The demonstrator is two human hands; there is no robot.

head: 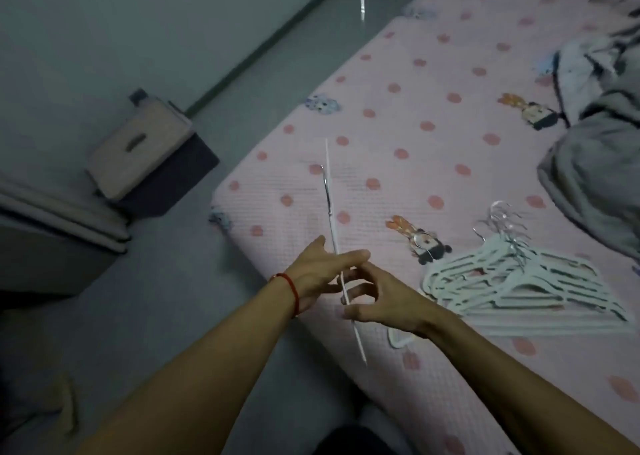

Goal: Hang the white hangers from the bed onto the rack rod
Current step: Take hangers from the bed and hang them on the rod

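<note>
A white hanger [331,209] is held edge-on over the near corner of the pink spotted bed [415,132], its metal hook pointing away from me. My left hand [320,269], with a red string on the wrist, grips it between thumb and forefinger. My right hand [382,304] curls its fingers around the same hanger just below. A pile of several white hangers [519,281] with metal hooks lies on the bed to the right of my hands. Part of another hanger [394,340] shows under my right wrist. A thin shiny bar [362,1] shows blurred at the top.
A beige lidded storage box [138,150] stands on the grey floor left of the bed. Folded grey padding [59,212] lies at the far left. Rumpled grey bedding and clothes [595,164] cover the bed's right side.
</note>
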